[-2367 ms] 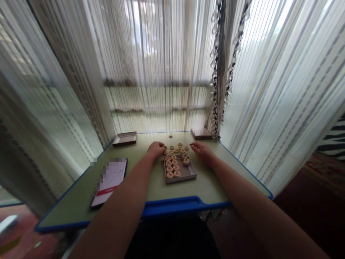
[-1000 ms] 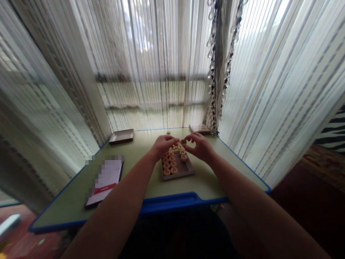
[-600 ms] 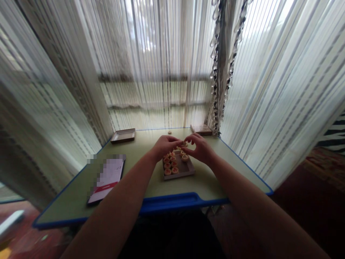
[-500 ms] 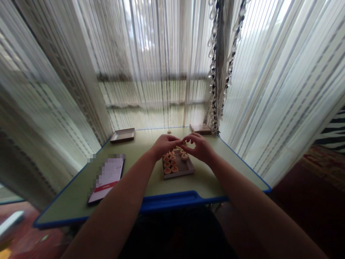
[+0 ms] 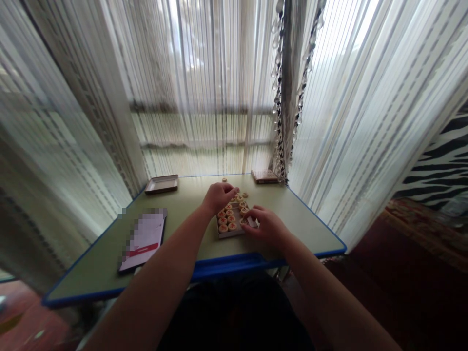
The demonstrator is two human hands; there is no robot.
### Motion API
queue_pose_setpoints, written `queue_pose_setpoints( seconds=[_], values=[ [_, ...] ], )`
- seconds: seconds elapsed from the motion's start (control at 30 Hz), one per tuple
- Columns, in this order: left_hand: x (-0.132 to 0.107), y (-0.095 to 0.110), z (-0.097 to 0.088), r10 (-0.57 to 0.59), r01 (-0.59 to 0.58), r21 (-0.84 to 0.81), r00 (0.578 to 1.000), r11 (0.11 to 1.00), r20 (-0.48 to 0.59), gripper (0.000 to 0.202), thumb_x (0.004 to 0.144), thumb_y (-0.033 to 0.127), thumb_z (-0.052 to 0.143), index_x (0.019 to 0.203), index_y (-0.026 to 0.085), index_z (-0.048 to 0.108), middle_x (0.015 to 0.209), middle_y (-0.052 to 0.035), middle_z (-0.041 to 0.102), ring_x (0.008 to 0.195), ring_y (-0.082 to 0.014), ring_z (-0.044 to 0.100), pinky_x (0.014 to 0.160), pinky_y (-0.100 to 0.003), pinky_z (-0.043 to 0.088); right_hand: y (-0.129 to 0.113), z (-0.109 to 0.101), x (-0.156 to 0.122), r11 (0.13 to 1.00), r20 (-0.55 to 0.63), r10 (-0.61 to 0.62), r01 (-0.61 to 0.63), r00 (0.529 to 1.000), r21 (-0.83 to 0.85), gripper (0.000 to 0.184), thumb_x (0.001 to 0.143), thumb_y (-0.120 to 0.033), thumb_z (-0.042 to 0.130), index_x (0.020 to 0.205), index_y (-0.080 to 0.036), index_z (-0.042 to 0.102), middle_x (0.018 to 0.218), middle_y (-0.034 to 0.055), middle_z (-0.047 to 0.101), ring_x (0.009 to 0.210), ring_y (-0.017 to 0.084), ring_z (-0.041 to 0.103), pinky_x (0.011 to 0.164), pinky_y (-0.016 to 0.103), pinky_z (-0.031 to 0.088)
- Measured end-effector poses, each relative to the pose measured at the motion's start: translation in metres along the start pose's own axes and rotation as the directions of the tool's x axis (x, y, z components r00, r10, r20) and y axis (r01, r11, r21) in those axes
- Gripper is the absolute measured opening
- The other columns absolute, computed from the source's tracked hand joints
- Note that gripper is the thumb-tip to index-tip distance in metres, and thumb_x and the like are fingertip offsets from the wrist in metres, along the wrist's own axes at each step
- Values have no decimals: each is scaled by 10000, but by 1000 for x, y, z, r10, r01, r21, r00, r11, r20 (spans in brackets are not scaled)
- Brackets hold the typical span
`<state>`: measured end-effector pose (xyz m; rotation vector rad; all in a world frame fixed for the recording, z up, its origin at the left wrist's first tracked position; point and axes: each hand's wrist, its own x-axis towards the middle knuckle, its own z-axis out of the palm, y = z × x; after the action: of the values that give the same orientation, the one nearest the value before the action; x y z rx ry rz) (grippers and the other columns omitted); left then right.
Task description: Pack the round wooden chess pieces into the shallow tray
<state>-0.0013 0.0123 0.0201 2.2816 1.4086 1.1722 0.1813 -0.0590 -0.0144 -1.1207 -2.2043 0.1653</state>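
A shallow grey tray (image 5: 228, 234) lies on the green table (image 5: 190, 214) and holds several round wooden game pieces (image 5: 225, 220) with red marks. My left hand (image 5: 218, 196) rests at the tray's far end with its fingers curled over loose pieces (image 5: 241, 196) lying just beyond it. My right hand (image 5: 266, 225) sits low over the tray's right side, fingertips pinched on a piece (image 5: 244, 211) inside the tray.
A phone (image 5: 144, 240) lies at the left of the table. An empty tray lid (image 5: 161, 184) sits at the back left and a small brown box (image 5: 264, 176) at the back right. One lone piece (image 5: 224, 180) lies by the far edge. Curtains surround the table.
My right hand came down from in front of the left hand, carrying a piece to the tray's right side. The left hand stayed at the tray's far end. The view swung slightly right.
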Motion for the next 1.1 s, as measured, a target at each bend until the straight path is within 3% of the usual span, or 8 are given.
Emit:
queue_pose_setpoints(
  seconds=[0.17,0.43,0.6,0.73,0.83,0.97,1.1],
  values=[
    [1,-6,1,-8,7,93,1000,996,12,380,764,455,482,617,154,661,521,-8,595,546,-109,524,532,-222,339,7,1,3,996,23,84,-83,996,-31,200,745,-376,574,774,-192,646,736,22,552,634,122,504,597,243,370],
    [0,-3,-1,8,-9,72,1000,997,18,386,777,453,464,653,151,670,571,-19,624,561,-110,529,550,-221,350,11,5,2,987,-2,160,-160,987,-16,219,715,-378,609,848,-212,660,754,23,560,656,137,522,625,260,390],
    [1,-4,-1,27,-28,73,1000,997,11,388,772,460,471,648,150,668,572,-25,626,556,-112,526,550,-224,349,6,-2,-3,999,-16,15,-15,1000,44,148,764,-267,552,816,-233,687,835,36,592,776,152,538,734,278,411],
    [2,-4,-2,22,-22,67,1000,997,3,392,781,458,461,672,148,675,587,-29,633,555,-112,525,553,-227,353,3,-8,-5,996,12,-79,80,997,-47,185,735,-189,549,811,-255,705,867,27,637,832,175,523,780,309,405],
    [2,-4,-3,27,-27,79,1000,997,2,386,782,444,465,659,144,674,563,-27,619,537,-108,512,543,-228,344,1,-9,-4,988,44,-87,92,995,-126,199,725,-199,556,834,-268,707,892,20,656,807,181,516,769,325,406],
    [2,-2,-2,38,-39,101,999,994,21,382,784,423,466,627,139,668,515,-17,586,507,-99,484,523,-228,321,0,-7,-3,971,0,-47,45,999,-237,183,726,-236,559,821,-266,712,874,40,642,798,193,510,743,338,404],
    [1,-1,-2,38,-43,113,998,993,43,385,786,420,460,624,139,667,505,-12,577,499,-95,472,510,-229,303,-2,-6,-3,964,-7,-68,64,998,-257,195,746,-248,539,851,-252,704,898,44,631,825,188,508,747,326,408]
  ],
)
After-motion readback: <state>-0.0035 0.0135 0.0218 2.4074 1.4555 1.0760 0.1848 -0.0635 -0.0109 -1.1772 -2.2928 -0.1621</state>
